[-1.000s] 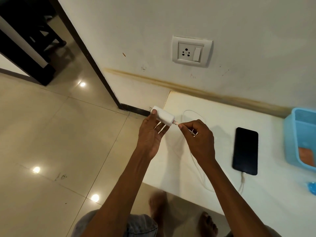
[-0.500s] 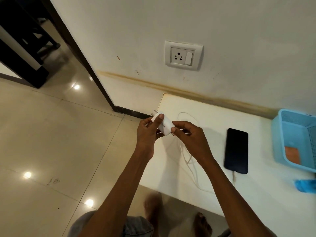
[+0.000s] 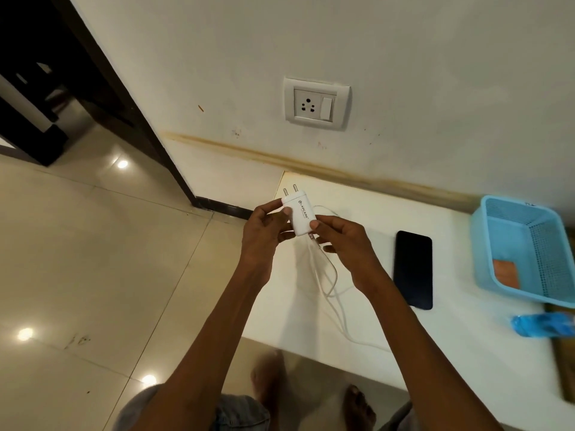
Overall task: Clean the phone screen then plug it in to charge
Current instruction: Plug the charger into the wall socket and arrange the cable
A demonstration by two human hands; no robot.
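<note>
Your left hand (image 3: 263,234) and right hand (image 3: 345,244) both pinch the white charger (image 3: 299,216), pins aimed toward the wall socket (image 3: 315,104).

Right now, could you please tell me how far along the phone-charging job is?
Cleaning cannot be judged from here; the phone lies screen-up on the white table. In hand: the left hand and right hand both hold the white charger, its pins pointing toward the wall, the cable trailing from it. Left: pushing the charger into the wall socket, which is unoccupied.

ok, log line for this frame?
stage: pre-plug | left hand + right hand: hold charger | wall socket: empty | phone: on counter
</note>
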